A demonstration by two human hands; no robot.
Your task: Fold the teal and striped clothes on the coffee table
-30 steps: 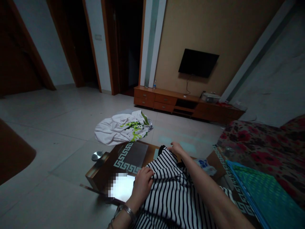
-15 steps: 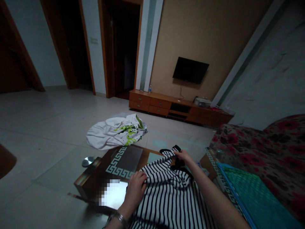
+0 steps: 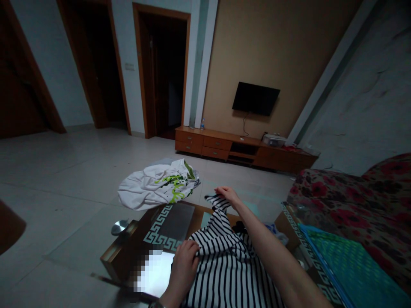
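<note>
A black-and-white striped shirt (image 3: 227, 265) lies spread at the near side of the glass-topped coffee table (image 3: 157, 222). My left hand (image 3: 185, 263) is closed on the shirt's left edge, its fingers curled over the fabric. Farther forward, my right hand (image 3: 227, 194) pinches a narrow striped end of the shirt and holds it raised, so that the cloth stretches up from the body of the garment. Dark trim shows beside my right forearm, which hides part of the shirt behind it.
Beyond my hands, a white shirt with green print (image 3: 157, 184) lies at the table's far edge. A round metal object (image 3: 120, 227) is at the left. Blue-green folded cloth (image 3: 349, 261) lies at the right, by a flowered sofa (image 3: 324, 188). A pixelated bright patch (image 3: 156, 273) is beside my left hand.
My right hand has moved left and slightly forward, drawing the striped end with it. My left hand stays at the shirt's left edge. The view has tipped up slightly.
</note>
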